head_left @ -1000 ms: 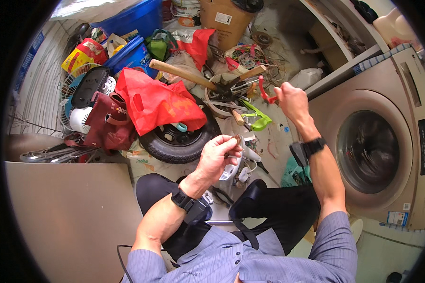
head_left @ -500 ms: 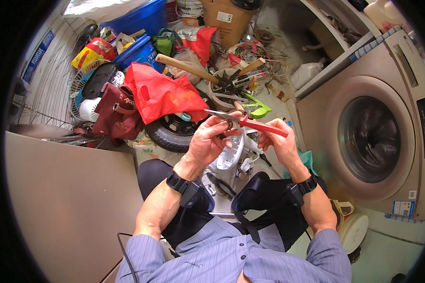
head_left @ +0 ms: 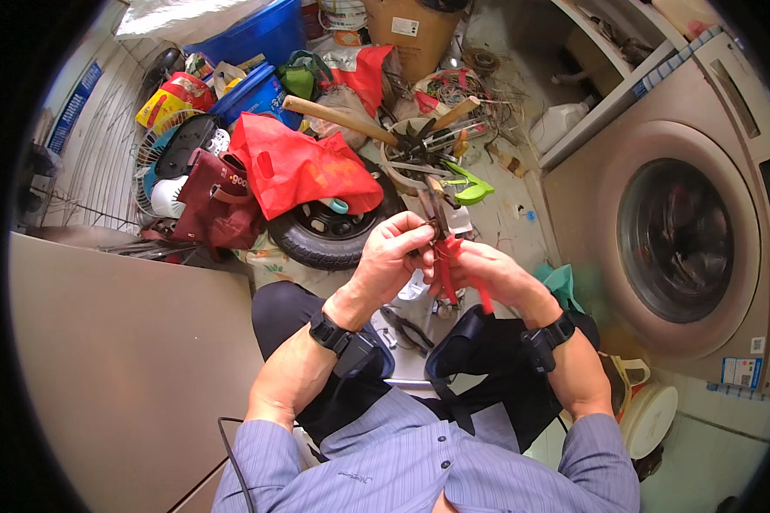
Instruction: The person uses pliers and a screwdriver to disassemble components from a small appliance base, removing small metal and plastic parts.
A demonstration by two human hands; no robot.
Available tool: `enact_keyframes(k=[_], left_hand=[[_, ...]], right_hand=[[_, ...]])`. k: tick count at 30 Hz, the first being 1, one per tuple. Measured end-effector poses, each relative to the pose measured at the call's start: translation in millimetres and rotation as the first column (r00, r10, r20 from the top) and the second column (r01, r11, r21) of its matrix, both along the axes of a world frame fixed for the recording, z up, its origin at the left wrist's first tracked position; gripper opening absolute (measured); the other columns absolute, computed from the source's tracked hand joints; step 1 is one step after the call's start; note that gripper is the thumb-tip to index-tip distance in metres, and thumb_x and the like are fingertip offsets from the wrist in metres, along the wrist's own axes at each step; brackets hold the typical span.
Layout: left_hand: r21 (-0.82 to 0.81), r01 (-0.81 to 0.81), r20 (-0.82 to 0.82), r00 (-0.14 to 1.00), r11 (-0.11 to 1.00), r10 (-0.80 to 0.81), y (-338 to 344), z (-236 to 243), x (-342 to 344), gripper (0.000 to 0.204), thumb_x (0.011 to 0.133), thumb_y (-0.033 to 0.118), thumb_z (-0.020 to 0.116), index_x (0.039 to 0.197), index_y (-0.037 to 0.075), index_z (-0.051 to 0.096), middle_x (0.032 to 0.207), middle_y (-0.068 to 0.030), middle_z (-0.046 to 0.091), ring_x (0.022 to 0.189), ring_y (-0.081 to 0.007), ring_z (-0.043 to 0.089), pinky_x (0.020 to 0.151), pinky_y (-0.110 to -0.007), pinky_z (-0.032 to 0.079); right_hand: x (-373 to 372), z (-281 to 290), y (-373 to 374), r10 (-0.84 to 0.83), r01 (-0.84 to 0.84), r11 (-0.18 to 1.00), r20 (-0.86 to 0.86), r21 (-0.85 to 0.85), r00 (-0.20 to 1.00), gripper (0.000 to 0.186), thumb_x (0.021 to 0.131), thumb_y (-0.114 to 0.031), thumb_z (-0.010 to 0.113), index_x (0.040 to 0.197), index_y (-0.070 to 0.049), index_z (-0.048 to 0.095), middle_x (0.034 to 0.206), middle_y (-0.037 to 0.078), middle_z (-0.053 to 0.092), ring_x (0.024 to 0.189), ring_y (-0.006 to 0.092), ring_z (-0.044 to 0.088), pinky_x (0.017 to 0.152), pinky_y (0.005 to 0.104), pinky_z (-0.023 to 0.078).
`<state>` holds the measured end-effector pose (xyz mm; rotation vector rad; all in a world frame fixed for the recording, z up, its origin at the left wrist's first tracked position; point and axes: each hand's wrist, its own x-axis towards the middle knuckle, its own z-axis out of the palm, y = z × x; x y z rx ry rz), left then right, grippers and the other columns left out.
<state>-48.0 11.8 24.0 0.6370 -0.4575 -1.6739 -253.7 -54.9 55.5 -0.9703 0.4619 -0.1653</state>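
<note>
In the centre my left hand point(head_left: 391, 256) pinches a small dark metal part point(head_left: 432, 229), largely hidden by its fingers. My right hand point(head_left: 498, 275) grips red-handled pliers point(head_left: 449, 267), whose metal jaws point upward at that part, against my left fingertips; whether they bite on it I cannot tell. Below both hands, between my knees, a white plastic piece point(head_left: 414, 287) and black pliers point(head_left: 409, 333) lie low down. Just beyond my hands are a black tyre point(head_left: 312, 248) with a red bag point(head_left: 291, 162) over it and a bright green plastic tool point(head_left: 470, 190).
A washing machine point(head_left: 577, 222) stands at my right beside an open cabinet point(head_left: 599, 103), with a pale bucket point(head_left: 654, 419) lower down. A flat beige panel point(head_left: 120, 325) is at my left. Blue tubs point(head_left: 252, 90), a cardboard box point(head_left: 415, 47) and tangled wires point(head_left: 458, 90) crowd the back.
My right hand came down from the upper right with the red-handled pliers to meet my left hand. The pliers turned from lying crosswise to pointing upward. My left hand shifted slightly up.
</note>
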Motion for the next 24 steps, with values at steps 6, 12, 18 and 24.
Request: enact_keyframes(k=[6, 12, 18, 24], left_hand=[[0.161, -0.003, 0.052, 0.999, 0.987, -0.006, 5, 1, -3, 0.01, 0.097, 0.013, 0.064, 0.096, 0.003, 0.061, 0.075, -0.0074, 0.067, 0.064, -0.0151, 0.067, 0.054, -0.027, 0.057], [0.221, -0.134, 0.092, 0.989, 0.966, 0.116, 1, -4, -5, 0.016, 0.098, 0.012, 0.059, 0.105, -0.002, 0.064, 0.096, -0.0167, 0.072, 0.079, -0.022, 0.074, 0.061, -0.03, 0.063], [0.236, -0.213, 0.167, 0.97, 0.948, 0.176, -3, -9, 9, 0.021, 0.098, 0.009, 0.058, 0.113, -0.004, 0.063, 0.111, -0.019, 0.07, 0.09, -0.0235, 0.073, 0.063, -0.031, 0.064], [0.277, -0.302, 0.226, 0.943, 0.912, 0.244, -3, -18, 13, 0.021, 0.097, 0.009, 0.06, 0.113, -0.004, 0.064, 0.107, -0.015, 0.071, 0.088, -0.0222, 0.073, 0.061, -0.03, 0.063]], right_hand=[[9, -11, 13, -0.007, -0.014, 0.987, -0.128, -0.158, 0.992, 0.03, 0.09, -0.021, 0.065, 0.115, -0.006, 0.056, 0.093, 0.005, 0.066, 0.077, 0.0096, 0.062, 0.056, 0.0232, 0.047], [10, -28, 0, -0.154, 0.115, 0.974, -0.198, -0.195, 0.968, 0.026, 0.098, -0.023, 0.06, 0.11, -0.001, 0.063, 0.091, 0.004, 0.067, 0.074, 0.0085, 0.06, 0.055, 0.0234, 0.047], [-1, -5, -13, -0.129, 0.033, 0.965, -0.361, -0.262, 0.924, 0.029, 0.101, -0.023, 0.057, 0.115, 0.002, 0.06, 0.087, 0.006, 0.069, 0.066, 0.01, 0.06, 0.056, 0.0258, 0.048], [2, -17, -2, 0.063, -0.089, 0.994, -0.34, -0.062, 0.938, 0.031, 0.101, -0.024, 0.058, 0.12, 0.0, 0.058, 0.094, 0.008, 0.071, 0.07, 0.0125, 0.066, 0.06, 0.0261, 0.054]])
